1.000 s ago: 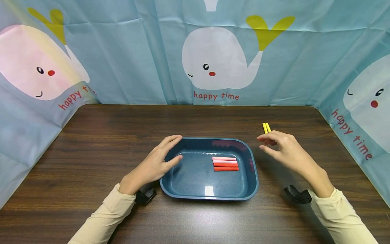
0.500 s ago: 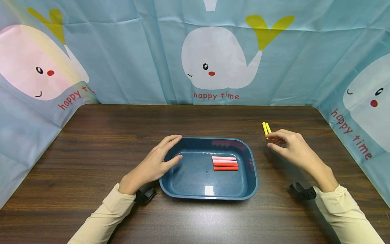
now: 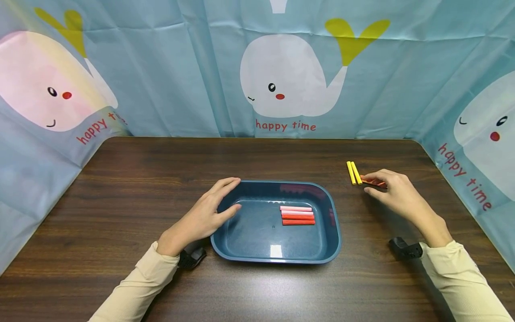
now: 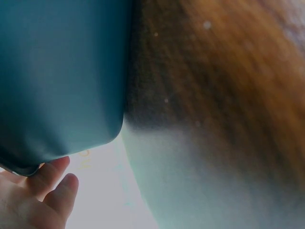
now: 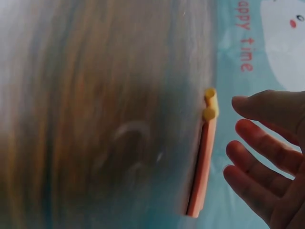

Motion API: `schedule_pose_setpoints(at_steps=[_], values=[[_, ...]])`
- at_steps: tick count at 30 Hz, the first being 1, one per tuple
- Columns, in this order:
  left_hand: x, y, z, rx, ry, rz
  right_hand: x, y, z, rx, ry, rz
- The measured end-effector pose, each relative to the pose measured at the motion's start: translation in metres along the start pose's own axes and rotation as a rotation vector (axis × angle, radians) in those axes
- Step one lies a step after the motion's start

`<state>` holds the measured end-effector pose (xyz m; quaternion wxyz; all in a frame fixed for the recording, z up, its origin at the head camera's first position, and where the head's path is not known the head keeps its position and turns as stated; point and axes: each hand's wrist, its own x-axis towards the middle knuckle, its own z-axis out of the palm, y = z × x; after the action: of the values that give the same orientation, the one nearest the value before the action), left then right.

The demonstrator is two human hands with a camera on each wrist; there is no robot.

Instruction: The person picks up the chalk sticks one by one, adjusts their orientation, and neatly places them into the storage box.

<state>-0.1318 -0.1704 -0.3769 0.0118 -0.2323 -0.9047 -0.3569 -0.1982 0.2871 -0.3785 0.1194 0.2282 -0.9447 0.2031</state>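
A blue plastic tray (image 3: pixel 273 261) stands on the table. Inside it, two pink sticks (image 3: pixel 295 209) and two red sticks (image 3: pixel 298 222) lie side by side, short and crayon-like. My left hand (image 3: pixel 203 214) rests at the tray's left rim, thumb over the inside, fingers along the far corner; in the left wrist view its fingertips touch below the rim. My right hand (image 3: pixel 398 192), fingers loosely bent and apart, hovers over orange sticks (image 5: pixel 202 167) on the table, partly hidden beneath it in the head view. Two yellow sticks (image 3: pixel 354 173) lie just left of its fingertips.
The dark wooden table (image 3: pixel 141 179) ends at the back against a light blue curtain (image 3: pixel 173 80) printed with whales, which also hangs along both sides. A black wrist strap (image 3: pixel 404 248) sits under my right wrist, another (image 3: pixel 192 258) under the left.
My right hand has moved right, away from the tray and past the yellow sticks, which now show whole, and the orange sticks have come into sight. My left hand stays put.
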Motion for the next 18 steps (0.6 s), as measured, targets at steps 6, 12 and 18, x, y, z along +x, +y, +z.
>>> schedule_pose_setpoints(at_steps=[6,12,18], values=[[0.000,0.001,0.000,-0.006,-0.005,-0.008,0.000,0.009,0.000,-0.033,-0.043,0.056],[0.000,0.001,0.000,-0.009,-0.006,-0.011,0.003,0.014,-0.002,-0.058,-0.105,0.111],[0.000,0.000,0.001,-0.005,-0.004,-0.004,0.004,0.018,-0.001,-0.061,-0.162,0.123]])
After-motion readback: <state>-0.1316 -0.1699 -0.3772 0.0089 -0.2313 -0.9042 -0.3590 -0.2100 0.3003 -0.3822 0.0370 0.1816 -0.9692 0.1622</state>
